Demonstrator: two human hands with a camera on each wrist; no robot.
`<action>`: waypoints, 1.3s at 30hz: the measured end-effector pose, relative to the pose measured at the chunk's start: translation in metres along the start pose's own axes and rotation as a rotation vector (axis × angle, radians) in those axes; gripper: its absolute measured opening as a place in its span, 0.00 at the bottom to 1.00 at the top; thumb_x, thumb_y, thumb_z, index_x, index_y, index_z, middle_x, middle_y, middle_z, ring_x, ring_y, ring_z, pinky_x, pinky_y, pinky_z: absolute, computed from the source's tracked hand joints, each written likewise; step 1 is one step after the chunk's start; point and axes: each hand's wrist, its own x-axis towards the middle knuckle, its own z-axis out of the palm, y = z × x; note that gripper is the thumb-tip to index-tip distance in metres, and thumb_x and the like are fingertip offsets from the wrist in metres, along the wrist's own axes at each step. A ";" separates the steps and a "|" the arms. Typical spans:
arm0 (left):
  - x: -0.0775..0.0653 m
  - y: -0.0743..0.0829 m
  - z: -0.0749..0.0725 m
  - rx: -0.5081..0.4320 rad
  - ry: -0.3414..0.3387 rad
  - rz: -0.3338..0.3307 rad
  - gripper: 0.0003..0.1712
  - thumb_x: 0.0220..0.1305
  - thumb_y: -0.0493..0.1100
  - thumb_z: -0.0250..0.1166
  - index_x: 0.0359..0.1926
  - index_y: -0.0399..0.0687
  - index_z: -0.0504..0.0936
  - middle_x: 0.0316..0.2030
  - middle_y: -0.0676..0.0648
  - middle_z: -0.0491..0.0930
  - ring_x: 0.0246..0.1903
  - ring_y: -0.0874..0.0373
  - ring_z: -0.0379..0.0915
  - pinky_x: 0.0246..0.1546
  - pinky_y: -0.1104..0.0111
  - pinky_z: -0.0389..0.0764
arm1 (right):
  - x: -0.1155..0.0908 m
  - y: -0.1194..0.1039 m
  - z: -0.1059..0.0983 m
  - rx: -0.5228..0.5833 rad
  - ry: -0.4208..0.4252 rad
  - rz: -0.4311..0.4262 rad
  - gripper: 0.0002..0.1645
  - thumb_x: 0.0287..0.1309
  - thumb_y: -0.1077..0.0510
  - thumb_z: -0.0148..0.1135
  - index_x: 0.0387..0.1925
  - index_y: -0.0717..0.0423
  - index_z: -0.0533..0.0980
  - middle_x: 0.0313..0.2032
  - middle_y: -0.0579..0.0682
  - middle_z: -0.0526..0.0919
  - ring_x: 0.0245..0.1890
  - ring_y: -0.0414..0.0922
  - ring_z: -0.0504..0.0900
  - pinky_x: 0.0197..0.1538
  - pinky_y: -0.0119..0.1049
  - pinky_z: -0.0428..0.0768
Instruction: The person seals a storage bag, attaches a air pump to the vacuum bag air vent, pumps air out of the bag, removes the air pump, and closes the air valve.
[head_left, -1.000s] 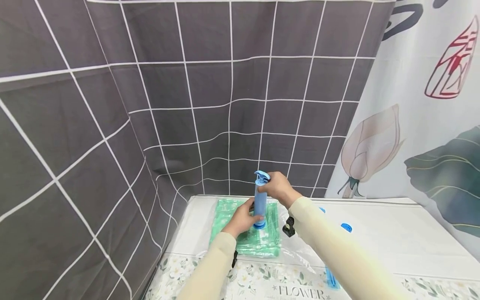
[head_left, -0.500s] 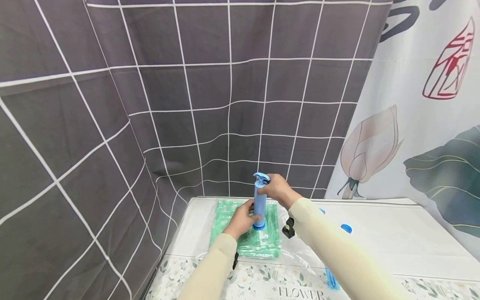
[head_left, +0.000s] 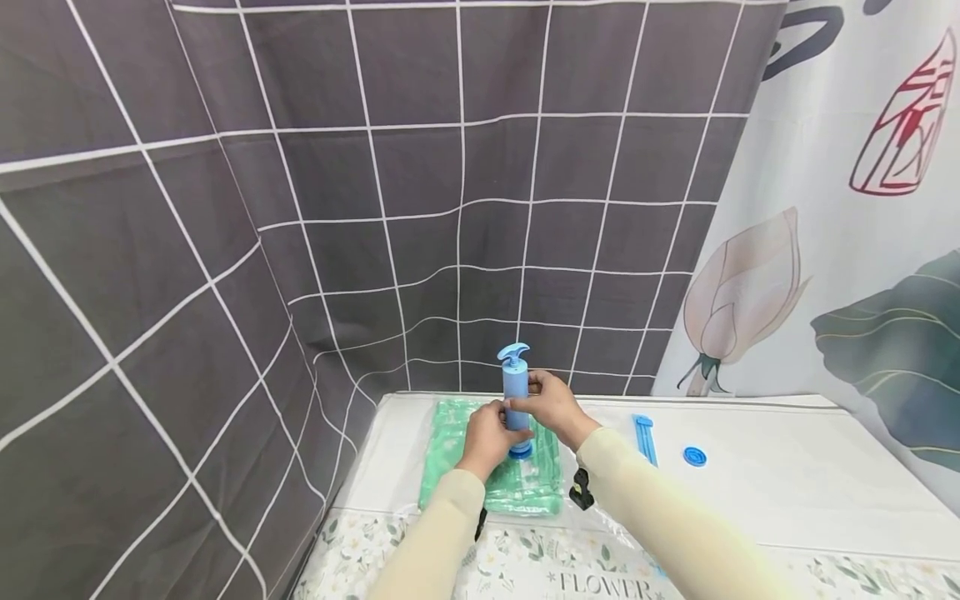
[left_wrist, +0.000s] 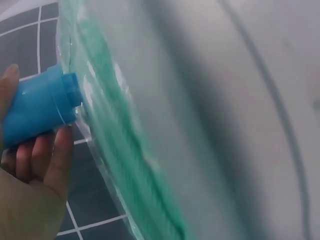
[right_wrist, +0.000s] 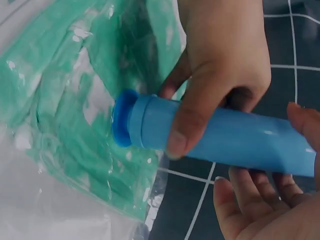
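A blue hand pump (head_left: 516, 379) stands almost upright, its T-shaped handle (head_left: 513, 352) down near the barrel's top. Beneath it lies a clear plastic bag (head_left: 450, 442) with folded green fabric inside. My left hand (head_left: 487, 437) grips the lower barrel, thumb across the near side. Higher up, my right hand (head_left: 555, 408) holds the barrel between thumb and fingers, just below the top. In the right wrist view the pump's collared end meets a blue round valve (right_wrist: 122, 120) on the bag. The left wrist view shows the pump's narrow end (left_wrist: 72, 90) right at the plastic.
Right of the bag, a blue strip-like clip (head_left: 645, 437) and a blue round cap (head_left: 695, 456) lie on the white table (head_left: 787, 492). A floral band (head_left: 525, 546) runs along its front. Dark gridded cloth (head_left: 420, 317) hangs behind and to the left.
My right hand has moved from the handle down onto the barrel, uncovering the handle. The pump's top has shifted slightly left. The blue clip now shows beyond my right arm.
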 end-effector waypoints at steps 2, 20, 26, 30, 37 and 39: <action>0.001 -0.002 0.003 0.013 0.028 -0.002 0.29 0.61 0.49 0.89 0.53 0.40 0.84 0.45 0.41 0.90 0.42 0.48 0.91 0.45 0.55 0.94 | -0.001 0.000 0.002 -0.046 0.022 0.000 0.37 0.67 0.56 0.82 0.70 0.67 0.77 0.65 0.68 0.88 0.66 0.64 0.88 0.72 0.61 0.87; 0.026 -0.054 0.045 0.131 0.146 -0.011 0.31 0.53 0.58 0.91 0.41 0.52 0.79 0.33 0.54 0.80 0.31 0.64 0.76 0.33 0.67 0.83 | -0.004 0.017 0.013 -0.220 0.125 -0.043 0.33 0.63 0.53 0.85 0.61 0.69 0.81 0.56 0.67 0.93 0.60 0.64 0.92 0.65 0.58 0.91; 0.023 -0.065 0.016 0.178 0.018 0.035 0.38 0.53 0.57 0.93 0.57 0.46 0.85 0.45 0.49 0.90 0.42 0.58 0.86 0.45 0.63 0.90 | -0.005 0.015 0.011 -0.178 0.089 -0.041 0.31 0.70 0.57 0.77 0.67 0.71 0.80 0.59 0.69 0.92 0.62 0.64 0.92 0.66 0.60 0.91; 0.021 -0.093 -0.008 0.307 0.007 0.047 0.36 0.59 0.51 0.87 0.65 0.44 0.85 0.54 0.43 0.92 0.54 0.47 0.90 0.58 0.53 0.92 | -0.004 0.016 0.010 -0.150 0.081 -0.027 0.31 0.72 0.59 0.74 0.70 0.71 0.78 0.64 0.70 0.89 0.65 0.66 0.90 0.69 0.63 0.89; -0.011 -0.076 -0.072 0.392 -0.101 -0.166 0.43 0.63 0.48 0.85 0.73 0.31 0.81 0.69 0.30 0.85 0.70 0.32 0.82 0.75 0.40 0.83 | -0.002 0.009 -0.001 -0.082 0.082 -0.033 0.34 0.75 0.59 0.70 0.74 0.72 0.74 0.68 0.72 0.86 0.69 0.69 0.87 0.73 0.64 0.86; -0.021 -0.071 -0.080 0.372 -0.143 -0.188 0.45 0.63 0.48 0.85 0.73 0.30 0.80 0.73 0.29 0.82 0.74 0.30 0.79 0.79 0.40 0.80 | -0.002 0.006 -0.009 -0.082 0.092 -0.043 0.34 0.75 0.58 0.70 0.74 0.72 0.74 0.66 0.73 0.87 0.68 0.69 0.88 0.73 0.63 0.87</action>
